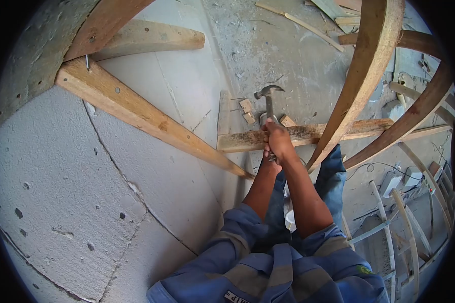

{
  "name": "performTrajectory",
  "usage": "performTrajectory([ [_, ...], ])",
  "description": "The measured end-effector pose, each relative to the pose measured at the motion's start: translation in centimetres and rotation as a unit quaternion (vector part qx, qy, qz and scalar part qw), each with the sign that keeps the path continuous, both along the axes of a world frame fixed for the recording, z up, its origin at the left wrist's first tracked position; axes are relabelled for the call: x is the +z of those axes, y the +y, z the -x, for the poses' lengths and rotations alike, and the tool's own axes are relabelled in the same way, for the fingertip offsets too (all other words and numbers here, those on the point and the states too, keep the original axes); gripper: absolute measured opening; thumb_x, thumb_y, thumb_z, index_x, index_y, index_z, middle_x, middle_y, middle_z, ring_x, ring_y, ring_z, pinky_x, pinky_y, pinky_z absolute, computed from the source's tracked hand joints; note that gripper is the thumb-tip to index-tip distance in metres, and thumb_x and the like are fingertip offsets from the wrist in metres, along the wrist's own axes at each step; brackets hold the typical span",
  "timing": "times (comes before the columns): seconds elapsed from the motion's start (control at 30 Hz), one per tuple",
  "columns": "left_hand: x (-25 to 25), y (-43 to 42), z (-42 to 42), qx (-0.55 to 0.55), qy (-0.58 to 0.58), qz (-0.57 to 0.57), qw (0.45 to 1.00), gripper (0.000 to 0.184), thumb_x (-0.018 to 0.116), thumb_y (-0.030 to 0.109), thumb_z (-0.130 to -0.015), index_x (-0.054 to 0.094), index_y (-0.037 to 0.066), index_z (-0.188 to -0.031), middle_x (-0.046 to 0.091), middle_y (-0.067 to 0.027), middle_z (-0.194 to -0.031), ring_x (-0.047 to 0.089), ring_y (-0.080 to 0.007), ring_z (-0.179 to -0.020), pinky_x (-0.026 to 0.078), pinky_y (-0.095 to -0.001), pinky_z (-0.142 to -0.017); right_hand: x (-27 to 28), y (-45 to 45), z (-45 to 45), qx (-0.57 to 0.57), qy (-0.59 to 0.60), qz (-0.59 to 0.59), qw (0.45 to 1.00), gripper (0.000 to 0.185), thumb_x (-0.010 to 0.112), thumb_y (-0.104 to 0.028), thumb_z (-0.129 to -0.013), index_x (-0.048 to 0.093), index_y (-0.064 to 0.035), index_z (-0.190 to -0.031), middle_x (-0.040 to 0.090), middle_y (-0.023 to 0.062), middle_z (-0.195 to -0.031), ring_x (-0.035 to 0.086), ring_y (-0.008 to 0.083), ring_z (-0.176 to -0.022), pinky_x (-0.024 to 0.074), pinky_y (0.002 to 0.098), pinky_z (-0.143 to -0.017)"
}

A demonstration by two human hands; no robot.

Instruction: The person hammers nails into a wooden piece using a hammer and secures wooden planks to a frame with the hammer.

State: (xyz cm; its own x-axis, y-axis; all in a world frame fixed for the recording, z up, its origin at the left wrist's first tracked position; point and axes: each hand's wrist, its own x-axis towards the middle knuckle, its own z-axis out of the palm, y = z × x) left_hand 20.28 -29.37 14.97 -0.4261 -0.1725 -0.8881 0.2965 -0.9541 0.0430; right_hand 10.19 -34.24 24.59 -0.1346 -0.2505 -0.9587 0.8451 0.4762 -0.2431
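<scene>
The hammer (270, 103) points away from the body, its clawed head just beyond the hands, over the floor. The right hand (280, 141) is wrapped around the handle; the left hand (271, 164) presses in close beneath it, and from here I can't tell how its fingers close. Right behind the hands a stained wooden beam (242, 142) runs across, and small wood blocks (245, 105) lie past it, ahead and slightly left of them. Left of the hands, a long timber brace (136, 108) slants along the pale wall (60, 177), a nail (88, 63) jutting near its far end. To their right rises a thick post (361, 81), with a ladder-like frame (389, 237) farther right, nearer the body.
</scene>
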Motion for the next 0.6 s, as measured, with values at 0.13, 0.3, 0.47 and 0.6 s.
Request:
performTrajectory([
  [0.13, 0.5, 0.0, 0.1, -0.004, 0.014, 0.008, 1.0, 0.049, 0.07, 0.022, -0.085, 0.05, 0.01, -0.128, 0.058, -0.009, -0.125, 0.055, -0.0261, -0.122, 0.045, -0.0465, -0.108, 0.7, 1.1, 0.3, -0.116, -0.032, 0.0, 0.993, 0.038, 0.047, -0.041, -0.102, 0.052, -0.0036, -0.099, 0.044, 0.0006, -0.065, 0.041, 0.0106, -0.042, 0.0384, 0.0293, -0.036],
  [0.3, 0.4, 0.3, -0.4, -0.012, 0.023, 0.015, 1.0, 0.049, 0.07, 0.023, -0.085, 0.05, 0.01, -0.128, 0.057, -0.0086, -0.126, 0.055, -0.0256, -0.122, 0.045, -0.046, -0.108, 0.8, 2.1, 0.5, -0.161, -0.063, 0.01, 0.985, 0.037, 0.049, -0.042, -0.102, 0.052, -0.0047, -0.098, 0.043, -0.001, -0.064, 0.04, 0.0094, -0.041, 0.0381, 0.0276, -0.036],
  [0.47, 0.3, 0.6, -1.1, -0.028, 0.028, 0.025, 0.999, 0.049, 0.07, 0.024, -0.086, 0.05, 0.011, -0.129, 0.057, -0.0082, -0.126, 0.055, -0.0252, -0.122, 0.045, -0.0456, -0.107, 0.7, 1.6, -0.5, -0.254, -0.098, -0.001, 0.962, 0.038, 0.049, -0.042, -0.101, 0.053, -0.0039, -0.1, 0.044, -0.0007, -0.064, 0.04, 0.01, -0.04, 0.0376, 0.0271, -0.034],
  [0.6, 0.5, 0.9, -2.0, -0.037, 0.024, 0.032, 0.999, 0.049, 0.07, 0.024, -0.086, 0.05, 0.011, -0.129, 0.057, -0.0079, -0.126, 0.055, -0.0248, -0.122, 0.046, -0.0452, -0.107, -0.5, 2.4, -2.5, -0.312, -0.104, 0.053, 0.943, 0.041, 0.048, -0.043, -0.101, 0.054, -0.0021, -0.099, 0.046, 0.0017, -0.064, 0.041, 0.0121, -0.039, 0.0373, 0.0279, -0.033],
])
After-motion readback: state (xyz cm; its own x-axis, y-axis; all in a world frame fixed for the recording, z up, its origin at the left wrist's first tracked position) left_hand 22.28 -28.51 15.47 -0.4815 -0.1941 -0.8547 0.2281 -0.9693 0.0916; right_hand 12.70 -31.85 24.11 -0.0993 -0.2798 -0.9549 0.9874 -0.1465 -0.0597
